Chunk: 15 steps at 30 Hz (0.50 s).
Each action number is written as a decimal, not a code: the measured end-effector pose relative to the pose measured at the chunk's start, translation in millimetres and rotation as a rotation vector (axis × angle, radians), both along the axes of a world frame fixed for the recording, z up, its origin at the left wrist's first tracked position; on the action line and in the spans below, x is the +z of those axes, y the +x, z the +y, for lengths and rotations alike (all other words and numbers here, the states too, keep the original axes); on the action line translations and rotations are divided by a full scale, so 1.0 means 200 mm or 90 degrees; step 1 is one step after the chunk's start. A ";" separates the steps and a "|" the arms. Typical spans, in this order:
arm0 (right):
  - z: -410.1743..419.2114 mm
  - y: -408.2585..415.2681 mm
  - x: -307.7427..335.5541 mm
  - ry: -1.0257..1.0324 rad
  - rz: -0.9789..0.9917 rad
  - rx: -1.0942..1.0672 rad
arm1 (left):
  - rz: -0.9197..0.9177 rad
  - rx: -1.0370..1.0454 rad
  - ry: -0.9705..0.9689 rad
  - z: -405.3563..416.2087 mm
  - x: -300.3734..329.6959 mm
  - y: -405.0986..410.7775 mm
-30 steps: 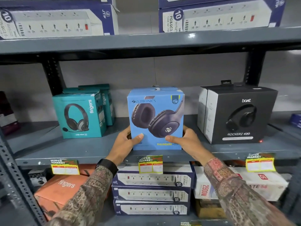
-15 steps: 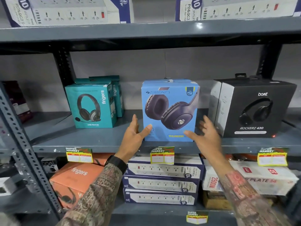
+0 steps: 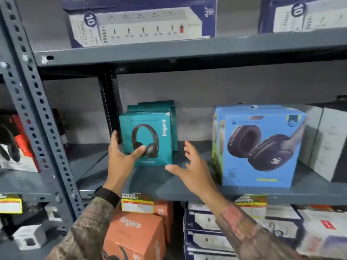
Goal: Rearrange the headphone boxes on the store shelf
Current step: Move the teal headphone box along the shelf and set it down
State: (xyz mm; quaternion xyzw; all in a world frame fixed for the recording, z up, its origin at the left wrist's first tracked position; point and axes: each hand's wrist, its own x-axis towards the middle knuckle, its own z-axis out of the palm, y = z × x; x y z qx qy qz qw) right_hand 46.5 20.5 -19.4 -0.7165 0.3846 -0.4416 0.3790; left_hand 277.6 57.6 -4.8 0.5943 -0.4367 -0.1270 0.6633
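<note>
Grey metal shelving (image 3: 187, 51) with perforated uprights (image 3: 35, 117) against a plain grey wall (image 3: 206, 89).

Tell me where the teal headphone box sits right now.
The teal headphone box stands on the middle shelf, left of the blue box, by the black upright, between both open hands.

Teal box (image 3: 150, 139), blue box (image 3: 262, 145)
</note>
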 end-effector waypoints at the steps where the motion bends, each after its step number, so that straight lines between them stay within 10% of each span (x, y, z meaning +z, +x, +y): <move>1: -0.07 0.07 0.04 0.026 0.013 0.002 | 0.019 -0.044 0.039 -0.07 0.01 0.11; 8: -0.55 0.35 0.08 0.192 0.007 0.098 | 0.053 -0.335 0.150 -0.35 0.01 0.38; 15: -0.70 0.41 0.06 0.177 -0.065 0.098 | 0.104 -0.362 0.140 -0.58 -0.06 0.41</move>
